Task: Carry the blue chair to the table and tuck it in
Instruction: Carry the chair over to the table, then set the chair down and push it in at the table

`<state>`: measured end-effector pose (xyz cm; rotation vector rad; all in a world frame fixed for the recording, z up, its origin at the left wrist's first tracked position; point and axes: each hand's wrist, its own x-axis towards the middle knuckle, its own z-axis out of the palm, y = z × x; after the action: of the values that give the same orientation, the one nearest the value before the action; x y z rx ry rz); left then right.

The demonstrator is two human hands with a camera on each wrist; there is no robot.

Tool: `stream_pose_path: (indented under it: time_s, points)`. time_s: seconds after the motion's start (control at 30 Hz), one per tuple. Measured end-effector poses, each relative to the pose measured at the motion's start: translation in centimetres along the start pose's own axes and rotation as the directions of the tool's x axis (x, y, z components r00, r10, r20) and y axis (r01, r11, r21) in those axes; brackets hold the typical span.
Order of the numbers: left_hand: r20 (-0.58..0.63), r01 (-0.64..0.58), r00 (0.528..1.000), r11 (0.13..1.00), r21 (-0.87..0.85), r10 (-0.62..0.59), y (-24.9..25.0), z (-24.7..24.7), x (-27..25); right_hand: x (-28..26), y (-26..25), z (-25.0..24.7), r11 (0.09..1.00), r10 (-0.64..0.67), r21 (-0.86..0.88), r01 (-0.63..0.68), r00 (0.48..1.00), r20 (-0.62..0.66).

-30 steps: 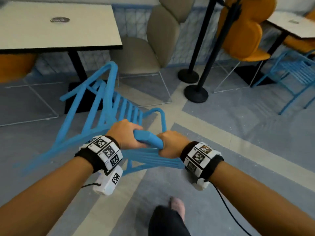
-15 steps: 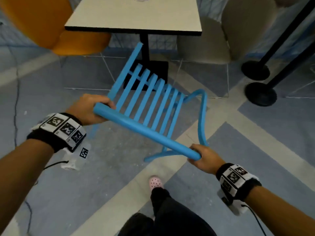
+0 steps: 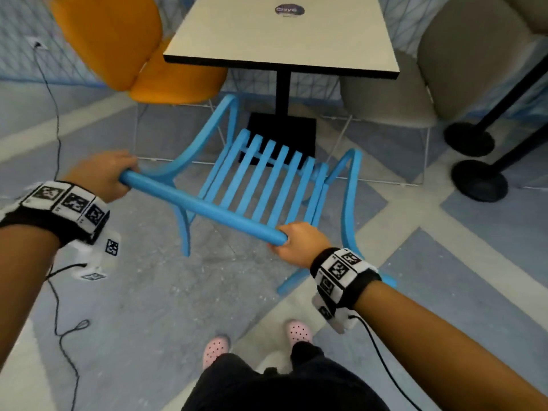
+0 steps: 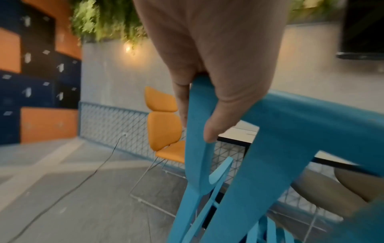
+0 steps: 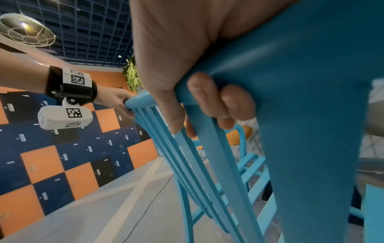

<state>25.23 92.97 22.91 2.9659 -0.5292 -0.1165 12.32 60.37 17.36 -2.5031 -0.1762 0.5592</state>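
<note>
The blue slatted chair (image 3: 261,185) faces the table (image 3: 281,34), its seat just short of the table's near edge and black pedestal. My left hand (image 3: 103,176) grips the left end of the chair's top rail. My right hand (image 3: 299,244) grips the right end. In the left wrist view my left hand (image 4: 209,92) curls round the blue chair (image 4: 290,131) rail. In the right wrist view fingers (image 5: 209,102) of my right hand wrap the rail of the blue chair (image 5: 290,82). Whether the legs touch the floor is unclear.
An orange chair (image 3: 133,48) stands at the table's left, a beige chair (image 3: 444,69) at its right. Two black post bases (image 3: 474,161) sit on the floor at the right. A thin cable (image 3: 56,137) trails along the left floor. My feet (image 3: 258,342) are behind the chair.
The chair has swung round from sideways to facing the table and moved closer to it. My hands have moved apart along the top rail to its two ends.
</note>
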Motion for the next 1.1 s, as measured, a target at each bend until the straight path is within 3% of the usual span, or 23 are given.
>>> stream_pose_path:
  time_s: [0.17, 0.27, 0.37, 0.5, 0.57, 0.67, 0.83, 1.1]
  points:
    - [0.201, 0.044, 0.979, 0.993, -0.107, -0.022, -9.0, 3.0, -1.5, 4.5, -5.3, 1.2, 0.986, 0.082, -0.148, -0.077, 0.996, 0.029]
    - [0.213, 0.022, 0.977, 0.986, -0.163, 0.013, -11.4, 5.3, -4.3, 5.4, -6.7, 2.7, 0.958, 0.148, -0.257, -0.131, 0.988, 0.047]
    - [0.178, -0.087, 0.978, 0.985, -0.147, 0.113, -11.2, 6.2, -5.3, 5.3, -6.6, 3.5, 0.932, 0.214, -0.303, -0.2, 0.977, 0.013]
    - [0.158, -0.278, 0.949, 0.96, 0.017, 0.272, -9.8, 6.4, -5.1, 5.7, -7.3, 3.1, 0.88, 0.29, -0.402, -0.254, 0.956, 0.031]
    - [0.125, -0.264, 0.958, 0.964, 0.026, 0.259, -8.4, 6.3, -4.4, 5.9, -7.6, 2.8, 0.849, 0.323, -0.443, -0.287, 0.946, 0.006]
    - [0.152, -0.164, 0.972, 0.982, -0.094, 0.177, -7.1, 6.5, -3.7, 5.7, -8.3, 2.6, 0.832, 0.402, -0.392, -0.392, 0.914, -0.062]
    - [0.032, -0.274, 0.961, 0.959, -0.067, 0.276, -7.7, 7.3, -5.0, 4.2, -8.8, 4.3, 0.841, 0.417, -0.332, -0.426, 0.903, -0.102]
    - [0.048, -0.372, 0.926, 0.926, -0.065, 0.375, -7.6, 7.9, -4.9, 1.3, -6.8, 5.7, 0.856, 0.329, -0.379, -0.351, 0.936, -0.122]
